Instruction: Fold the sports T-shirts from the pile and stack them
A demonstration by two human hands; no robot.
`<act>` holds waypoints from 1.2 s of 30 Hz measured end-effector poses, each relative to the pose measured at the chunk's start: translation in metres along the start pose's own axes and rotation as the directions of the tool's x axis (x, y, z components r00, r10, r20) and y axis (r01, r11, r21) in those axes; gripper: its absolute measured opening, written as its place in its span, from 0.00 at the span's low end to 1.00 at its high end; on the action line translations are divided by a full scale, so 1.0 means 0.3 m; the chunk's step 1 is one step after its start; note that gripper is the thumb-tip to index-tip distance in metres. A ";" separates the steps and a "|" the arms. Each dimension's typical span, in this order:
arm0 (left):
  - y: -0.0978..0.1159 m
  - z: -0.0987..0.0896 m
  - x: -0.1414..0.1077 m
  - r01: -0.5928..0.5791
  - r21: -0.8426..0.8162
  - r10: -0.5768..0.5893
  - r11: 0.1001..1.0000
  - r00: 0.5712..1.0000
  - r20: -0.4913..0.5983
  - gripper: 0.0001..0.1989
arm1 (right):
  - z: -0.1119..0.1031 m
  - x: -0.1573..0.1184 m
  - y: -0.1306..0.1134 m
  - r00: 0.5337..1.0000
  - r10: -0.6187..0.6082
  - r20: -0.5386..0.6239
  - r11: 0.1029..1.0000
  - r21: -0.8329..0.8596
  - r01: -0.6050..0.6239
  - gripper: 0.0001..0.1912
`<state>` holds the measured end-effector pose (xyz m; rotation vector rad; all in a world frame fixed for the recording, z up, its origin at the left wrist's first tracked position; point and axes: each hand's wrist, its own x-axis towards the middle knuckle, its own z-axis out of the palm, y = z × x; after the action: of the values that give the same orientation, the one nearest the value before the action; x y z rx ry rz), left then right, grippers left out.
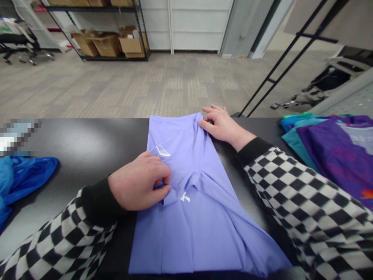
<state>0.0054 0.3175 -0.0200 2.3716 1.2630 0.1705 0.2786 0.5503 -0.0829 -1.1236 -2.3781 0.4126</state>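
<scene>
A lavender shirt-like garment [210, 225] lies lengthwise on the black table, with creases across its middle and a small white logo [184, 197] on it. A white-outlined mark [163, 151] shows higher up. My left hand [142, 181] is closed on a fold at the garment's left side, thumb and fingers pinched together. At the far right corner, my right hand [218, 123] has its thumb and index finger at the fabric's edge, apparently pinching it, while the other fingers stretch outward. Under both hands the fabric is partly hidden.
Blue fabric [29, 177] lies on the black table [96, 144] at left, below a pixelated patch. Purple and teal garments [329, 144] are piled at right. Beyond the table are a black metal stand [271, 79], a shelf with cardboard boxes [106, 43] and office chairs [20, 37].
</scene>
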 end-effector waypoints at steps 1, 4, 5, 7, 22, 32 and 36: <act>0.000 0.001 0.001 -0.002 0.002 0.002 1.000 1.000 0.005 0.06 | 0.001 0.000 -0.001 1.000 -0.004 0.005 1.000 -0.004 0.004 0.13; 0.000 -0.001 0.002 -0.012 -0.001 0.012 1.000 1.000 0.014 0.06 | 0.004 -0.002 0.000 1.000 -0.005 -0.015 1.000 -0.008 0.005 0.11; 0.001 -0.003 0.001 -0.015 -0.004 0.016 1.000 1.000 0.013 0.06 | 0.006 -0.002 0.002 1.000 -0.002 -0.030 1.000 -0.006 0.001 0.10; 0.004 -0.009 0.000 -0.024 -0.009 0.024 1.000 1.000 0.004 0.07 | 0.010 -0.003 0.006 0.998 0.006 -0.062 1.000 -0.005 -0.007 0.11; 0.053 -0.034 -0.032 -0.076 -0.047 0.079 0.996 0.995 0.057 0.11 | 0.022 0.003 0.032 0.992 0.020 -0.128 0.997 -0.069 -0.029 0.10; 0.036 -0.013 -0.009 -0.035 0.007 0.034 0.999 0.999 0.042 0.10 | 0.020 0.007 0.056 0.984 0.054 -0.168 0.992 -0.106 -0.073 0.13; 0.029 0.008 0.003 0.004 0.017 -0.004 1.000 1.000 0.007 0.11 | 0.012 0.005 0.035 0.989 0.041 -0.143 0.990 -0.129 -0.059 0.16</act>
<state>0.0131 0.3134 -0.0183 2.3820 1.2702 0.1506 0.2825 0.5578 -0.0904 -1.2317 -2.2856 0.1866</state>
